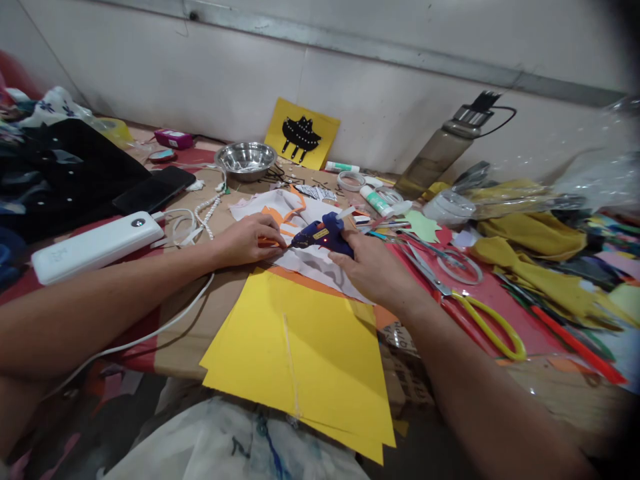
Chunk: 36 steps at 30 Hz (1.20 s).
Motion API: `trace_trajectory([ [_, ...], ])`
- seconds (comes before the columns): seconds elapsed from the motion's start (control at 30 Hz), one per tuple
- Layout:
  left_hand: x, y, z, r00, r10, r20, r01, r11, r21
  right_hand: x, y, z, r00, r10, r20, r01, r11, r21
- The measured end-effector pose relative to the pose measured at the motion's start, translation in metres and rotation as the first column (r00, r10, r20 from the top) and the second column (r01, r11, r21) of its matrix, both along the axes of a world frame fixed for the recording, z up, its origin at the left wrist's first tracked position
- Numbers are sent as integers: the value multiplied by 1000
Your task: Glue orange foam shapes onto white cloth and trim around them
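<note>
My right hand [367,263] is wrapped round a blue glue gun [323,235] with a small red light on its side. A clear glue stick pokes out of its back end. The gun's nozzle points left, right by the fingertips of my left hand [255,239]. Those fingers are pinched on an orange cut-out [273,217], partly hidden by the hand. White cloth [320,263] lies beneath both hands. Closer to me, yellow sheets [305,353] overhang the table edge, with a thin pale strand lying on the top one.
A white power bank [97,247] and a dark phone [154,190] lie left. Behind stand a steel bowl [246,160] and a yellow card [303,133] with a black beaded shape. Yellow-handled scissors [465,300] and a tilted bottle [440,150] are on the right.
</note>
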State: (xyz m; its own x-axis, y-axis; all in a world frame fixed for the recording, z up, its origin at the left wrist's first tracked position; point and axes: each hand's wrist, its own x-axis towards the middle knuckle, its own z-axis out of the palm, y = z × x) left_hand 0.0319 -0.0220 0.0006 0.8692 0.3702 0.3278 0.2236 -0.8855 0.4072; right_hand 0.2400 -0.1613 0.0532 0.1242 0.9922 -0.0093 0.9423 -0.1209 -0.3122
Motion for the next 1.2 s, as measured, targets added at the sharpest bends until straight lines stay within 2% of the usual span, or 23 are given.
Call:
trace_trajectory([
  [0.23,0,1,-1,1000,-12,10,12,1000,16,-1,-1,3,1000,-8,20,8,1000,-13],
  [0.43,-1,1,-3,999,-36,23,35,999,41,-3,-5,5,997,49,51,-50,998,25],
  [0.87,-1,-6,1,995,-92,-24,95,949,302,1,-8,8,992,46,115,-47,999,2],
  [1.2,-1,-4,-1,995,-86,-50,98,932,348,0,-10,19,992,-14,125,19,999,-39],
])
